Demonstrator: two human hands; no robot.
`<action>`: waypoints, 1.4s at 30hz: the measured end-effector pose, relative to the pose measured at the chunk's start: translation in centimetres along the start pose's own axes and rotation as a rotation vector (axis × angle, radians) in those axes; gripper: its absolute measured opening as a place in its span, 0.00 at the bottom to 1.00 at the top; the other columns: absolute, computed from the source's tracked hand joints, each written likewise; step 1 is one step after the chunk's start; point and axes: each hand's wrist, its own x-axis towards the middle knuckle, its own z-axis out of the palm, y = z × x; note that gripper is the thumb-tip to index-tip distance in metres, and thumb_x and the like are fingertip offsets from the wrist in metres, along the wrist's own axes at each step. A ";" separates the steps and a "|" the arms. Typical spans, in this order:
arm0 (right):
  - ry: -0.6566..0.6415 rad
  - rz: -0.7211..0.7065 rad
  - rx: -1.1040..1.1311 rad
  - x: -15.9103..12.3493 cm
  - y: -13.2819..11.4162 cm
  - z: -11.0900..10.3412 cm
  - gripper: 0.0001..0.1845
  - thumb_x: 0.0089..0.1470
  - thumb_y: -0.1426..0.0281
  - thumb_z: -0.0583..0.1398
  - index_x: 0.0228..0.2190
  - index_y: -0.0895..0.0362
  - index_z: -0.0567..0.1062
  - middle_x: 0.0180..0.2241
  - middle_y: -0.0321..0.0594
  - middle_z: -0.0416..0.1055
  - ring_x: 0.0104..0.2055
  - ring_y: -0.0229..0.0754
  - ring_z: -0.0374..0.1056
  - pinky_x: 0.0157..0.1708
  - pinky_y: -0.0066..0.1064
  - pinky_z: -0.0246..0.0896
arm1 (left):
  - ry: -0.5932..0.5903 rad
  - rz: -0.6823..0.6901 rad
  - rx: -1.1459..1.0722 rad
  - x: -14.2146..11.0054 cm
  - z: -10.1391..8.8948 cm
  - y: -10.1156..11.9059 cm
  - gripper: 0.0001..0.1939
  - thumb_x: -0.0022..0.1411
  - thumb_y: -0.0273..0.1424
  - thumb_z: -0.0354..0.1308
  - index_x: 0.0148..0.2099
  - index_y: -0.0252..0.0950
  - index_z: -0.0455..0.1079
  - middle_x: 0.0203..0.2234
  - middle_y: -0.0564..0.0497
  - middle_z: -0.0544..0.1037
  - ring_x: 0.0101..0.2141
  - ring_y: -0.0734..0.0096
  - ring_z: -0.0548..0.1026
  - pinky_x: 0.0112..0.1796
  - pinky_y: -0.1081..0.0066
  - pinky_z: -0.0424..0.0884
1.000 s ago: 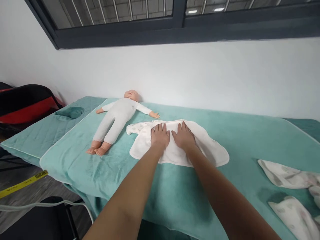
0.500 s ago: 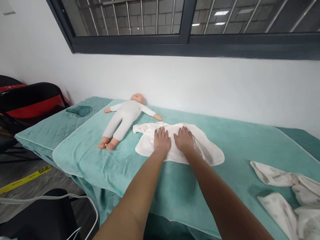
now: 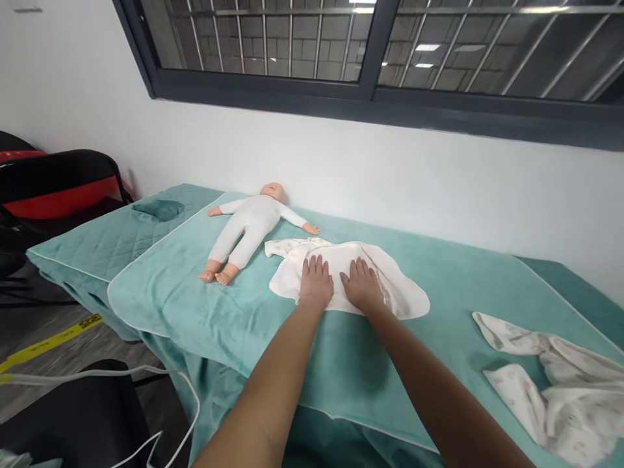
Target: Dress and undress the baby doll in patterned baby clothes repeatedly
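Observation:
A white baby garment [image 3: 402, 286] lies spread on the green bed cover [image 3: 439, 260], one sleeve stretching toward the doll. My left hand [image 3: 316, 283] rests flat on its left half, fingers extended. On the right half lies my right hand [image 3: 361, 285], palm down with fingers out. Neither hand grips the cloth. Beyond them to the left, a baby doll [image 3: 253, 221] in a white bodysuit is on its back, arms spread, its bare feet pointing toward the near edge.
Patterned baby pants [image 3: 560, 370] lie crumpled at the right. A wall and a barred window [image 3: 292, 39] stand behind the bed. Black-and-red chairs [image 3: 63, 188] are at the left; a black seat [image 3: 78, 416] and white cables [image 3: 190, 383] sit near the bed's front left.
The camera view has shifted slightly, bringing more of the patterned pants into sight. Both hands stay flat on the garment in nearly the same place.

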 end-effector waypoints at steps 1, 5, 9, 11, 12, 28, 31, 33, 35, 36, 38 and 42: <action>-0.004 -0.004 -0.002 -0.3 -0.1 0.0 0.37 0.66 0.59 0.41 0.66 0.72 0.53 0.68 0.58 0.43 0.71 0.54 0.39 0.67 0.46 0.38 | 0.000 0.005 -0.003 -0.2 0.0 -0.1 0.30 0.68 0.36 0.40 0.68 0.28 0.57 0.68 0.40 0.54 0.69 0.52 0.48 0.67 0.50 0.39; -0.019 -0.029 -0.012 -1.7 -0.1 -0.2 0.36 0.66 0.59 0.41 0.66 0.71 0.53 0.69 0.57 0.43 0.71 0.53 0.40 0.66 0.45 0.39 | -0.001 0.032 -0.017 -0.9 -0.3 -0.2 0.29 0.68 0.35 0.40 0.67 0.28 0.59 0.68 0.40 0.55 0.68 0.51 0.49 0.66 0.49 0.40; -0.029 -0.059 -0.025 -3.6 0.0 -0.3 0.36 0.66 0.58 0.43 0.66 0.69 0.54 0.68 0.60 0.44 0.71 0.55 0.42 0.65 0.45 0.41 | 0.006 0.080 -0.041 -1.4 -1.1 -0.5 0.27 0.67 0.34 0.43 0.64 0.29 0.62 0.67 0.40 0.58 0.67 0.52 0.52 0.66 0.50 0.44; -0.016 -0.067 -0.036 -4.8 -0.1 -0.2 0.36 0.66 0.58 0.46 0.66 0.69 0.55 0.68 0.64 0.45 0.70 0.58 0.43 0.65 0.46 0.43 | 0.015 0.110 -0.058 -1.4 -1.9 -1.3 0.25 0.66 0.34 0.45 0.62 0.34 0.65 0.66 0.44 0.61 0.66 0.56 0.54 0.65 0.54 0.48; -0.004 -0.068 -0.040 -5.4 -0.1 -0.2 0.36 0.65 0.58 0.47 0.65 0.69 0.55 0.67 0.66 0.45 0.70 0.59 0.43 0.64 0.47 0.43 | 0.023 0.120 -0.067 -1.4 -2.3 -1.9 0.24 0.66 0.33 0.46 0.62 0.37 0.66 0.66 0.46 0.62 0.66 0.59 0.55 0.65 0.56 0.51; 0.219 0.121 0.766 -8.8 8.1 -3.9 0.23 0.58 0.60 0.52 0.51 0.53 0.74 0.54 0.45 0.73 0.52 0.48 0.71 0.50 0.39 0.66 | 0.221 -0.346 0.050 -1.4 -4.4 -11.6 0.24 0.67 0.29 0.44 0.62 0.40 0.65 0.44 0.39 0.77 0.49 0.49 0.69 0.46 0.55 0.64; 0.282 0.369 0.598 -6.6 13.2 -4.8 0.21 0.55 0.63 0.54 0.48 0.55 0.75 0.49 0.47 0.76 0.50 0.50 0.71 0.47 0.39 0.65 | 0.242 -0.305 0.017 -1.4 -4.2 -11.8 0.26 0.66 0.28 0.44 0.64 0.40 0.63 0.47 0.40 0.77 0.51 0.50 0.68 0.48 0.55 0.64; 0.193 0.449 0.519 -5.2 15.7 -4.5 0.21 0.51 0.63 0.57 0.45 0.58 0.76 0.46 0.50 0.76 0.45 0.52 0.73 0.43 0.39 0.65 | 0.237 -0.291 -0.014 -1.4 -4.2 -12.0 0.28 0.65 0.27 0.44 0.66 0.39 0.59 0.49 0.41 0.77 0.55 0.50 0.67 0.49 0.54 0.63; 0.082 0.424 0.500 -4.1 16.9 -4.1 0.19 0.49 0.59 0.59 0.39 0.57 0.78 0.40 0.48 0.78 0.40 0.51 0.74 0.37 0.36 0.65 | 0.213 -0.283 -0.031 -1.3 -4.2 -12.1 0.29 0.65 0.27 0.44 0.68 0.38 0.57 0.50 0.41 0.77 0.58 0.51 0.65 0.51 0.52 0.62; 0.028 0.383 0.503 -3.7 17.1 -3.9 0.18 0.48 0.56 0.60 0.35 0.56 0.78 0.36 0.46 0.78 0.37 0.50 0.74 0.34 0.35 0.64 | 0.199 -0.284 -0.035 -1.3 -4.2 -12.1 0.29 0.65 0.27 0.44 0.68 0.38 0.56 0.51 0.41 0.77 0.60 0.51 0.63 0.52 0.52 0.62; -0.078 0.291 0.507 -3.0 17.1 -3.6 0.19 0.48 0.51 0.60 0.26 0.55 0.76 0.28 0.41 0.76 0.31 0.47 0.72 0.28 0.32 0.61 | 0.186 -0.288 -0.033 -1.3 -4.3 -12.1 0.30 0.65 0.27 0.44 0.68 0.36 0.55 0.54 0.40 0.75 0.63 0.52 0.59 0.54 0.51 0.62; -0.094 0.291 0.574 -2.0 17.2 -3.7 0.20 0.48 0.52 0.60 0.21 0.56 0.73 0.24 0.39 0.73 0.26 0.42 0.67 0.24 0.30 0.57 | 0.217 -0.315 -0.024 -1.3 -4.3 -12.0 0.31 0.64 0.28 0.44 0.69 0.35 0.53 0.61 0.39 0.68 0.65 0.53 0.57 0.56 0.51 0.61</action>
